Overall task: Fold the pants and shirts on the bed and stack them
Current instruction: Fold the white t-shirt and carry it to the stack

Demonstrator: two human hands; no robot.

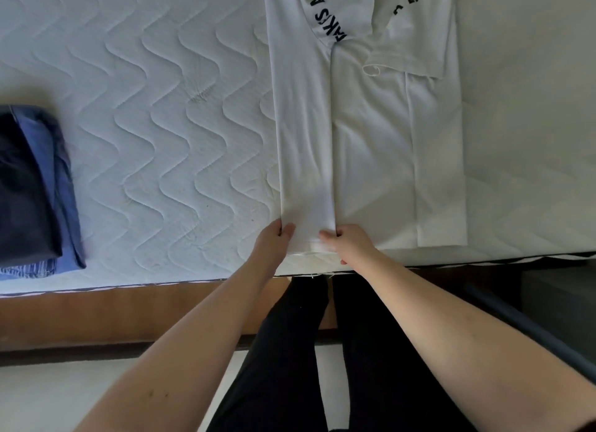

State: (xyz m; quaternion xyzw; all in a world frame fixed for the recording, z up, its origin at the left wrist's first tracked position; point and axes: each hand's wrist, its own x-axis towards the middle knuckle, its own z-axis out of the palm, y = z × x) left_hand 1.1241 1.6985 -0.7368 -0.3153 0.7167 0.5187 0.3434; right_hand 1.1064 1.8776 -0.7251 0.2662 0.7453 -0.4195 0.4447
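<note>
Nearest the bed's edge, the left hand [274,238] and right hand [350,241] each pinch the hem end of a white shirt [371,135], thumbs on top and fingers tucked under the cloth, one hand at each corner of the narrow left panel that has been folded lengthwise over the body. The shirt lies flat on the quilted mattress [161,125], collar end away from the person, black lettering showing at the far end, and its right side is already turned in too. The step in hand seems to be the shirt's side folds, now nearly done; the next move probably calls for lifting the hem toward the collar, keeping the edges square. Well apart to the left, a stack of folded blue garments [32,189] waits near the mattress edge.
</note>
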